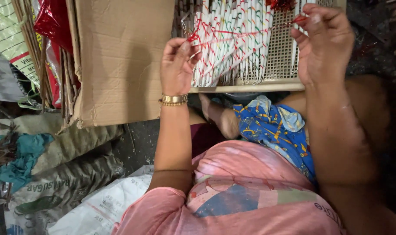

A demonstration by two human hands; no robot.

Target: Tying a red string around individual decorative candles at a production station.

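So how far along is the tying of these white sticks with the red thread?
Done: a bunch of white sticks already lies on the mesh tray, crossed by red thread. In hand: the left hand and right hand each pinch a thread end, pulled taut. Left: I cannot tell how many remain.

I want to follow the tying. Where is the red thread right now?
In the head view, the red thread stretches across the top centre, pinched between the left hand and right hand, over the white sticks on the mesh tray.
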